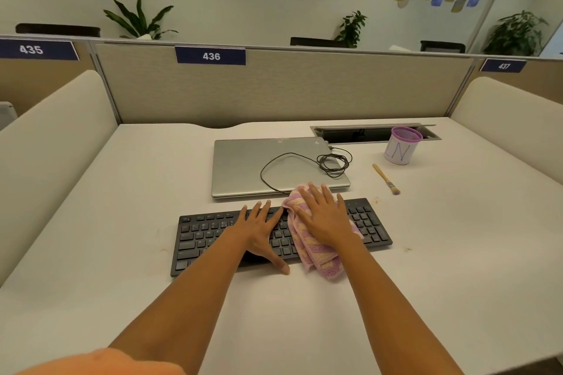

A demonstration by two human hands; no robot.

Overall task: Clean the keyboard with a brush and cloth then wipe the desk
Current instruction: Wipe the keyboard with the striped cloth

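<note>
Orange sleeve (100, 362) at lower left, nearest the lens, with both my bare forearms reaching forward over the pale surface (122, 192). Left hand (259, 231): laid flat on the middle of the black keyboard (207, 237), fingers (265, 207) straight and spread, gripping nothing, thumb hanging over the near edge onto the surface. I judge it is there to steady the keyboard. Right hand (324, 216): palm down on the pink-and-yellow cloth (316, 256), fingers straight and pressing it against the keys, not curled round it. The cloth lies bunched across the keyboard right of centre, its far end reaching the near edge of the closed silver laptop (243, 167) and its near end spilling over the keyboard's front edge onto the surface. Brush (386, 179): lying on the surface to the right, between the keyboard and the purple-rimmed cup (400, 146), touched by neither hand. A dark cable (304, 158) is looped on the laptop lid. Step in hand, as I judge it: the cloth wipe of the keys, with the brush laid aside. The wipe of the surface is not yet begun, and small brownish specks (377, 200) show just beyond the keyboard's far right corner. Next move, in my judgement: draw the cloth along the key rows toward the number pad at the right end under light, even pressure, the left hand keeping the keyboard from sliding and the cloth kept clear of the cable.
</note>
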